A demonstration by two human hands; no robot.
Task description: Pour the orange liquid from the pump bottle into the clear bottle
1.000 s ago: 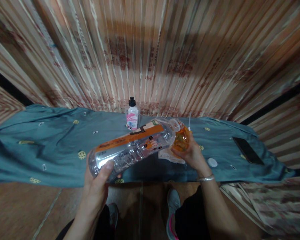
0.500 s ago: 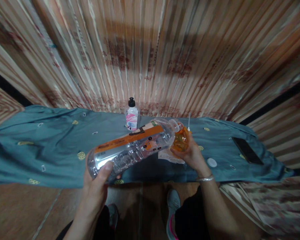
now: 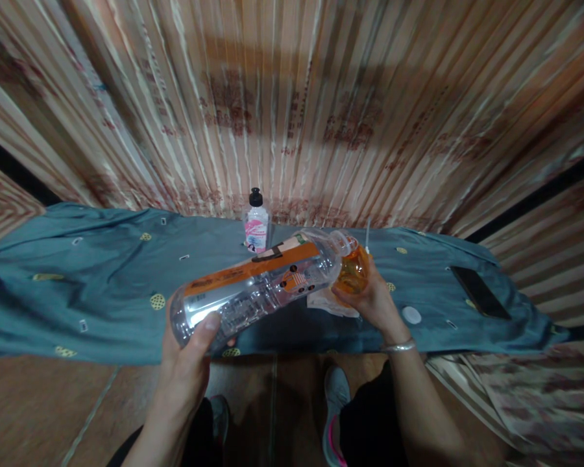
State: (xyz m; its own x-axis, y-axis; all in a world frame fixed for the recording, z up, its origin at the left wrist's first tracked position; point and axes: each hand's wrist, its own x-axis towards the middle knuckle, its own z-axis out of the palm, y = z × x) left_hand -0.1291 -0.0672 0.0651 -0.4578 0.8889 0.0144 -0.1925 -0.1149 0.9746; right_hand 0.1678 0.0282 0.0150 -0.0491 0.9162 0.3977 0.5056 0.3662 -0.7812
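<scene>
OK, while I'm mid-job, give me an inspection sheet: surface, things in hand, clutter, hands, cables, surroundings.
Surface: green patterned cloth, wrinkled.
Things in hand: large clear bottle tilted, neck at the orange container; flow cannot be told.
Clutter: black-capped bottle upright; pale packet, partly hidden; white disc; dark phone-like slab at the right.
Hands: left hand on the bottle's base end; right hand around the orange container.
Cables: nothing seen.
Surroundings: patterned curtain behind, brown floor below.

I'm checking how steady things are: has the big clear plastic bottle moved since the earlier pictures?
No, not visibly: the big bottle keeps its place and slant against the small black-capped plastic bottle standing behind it.
</scene>
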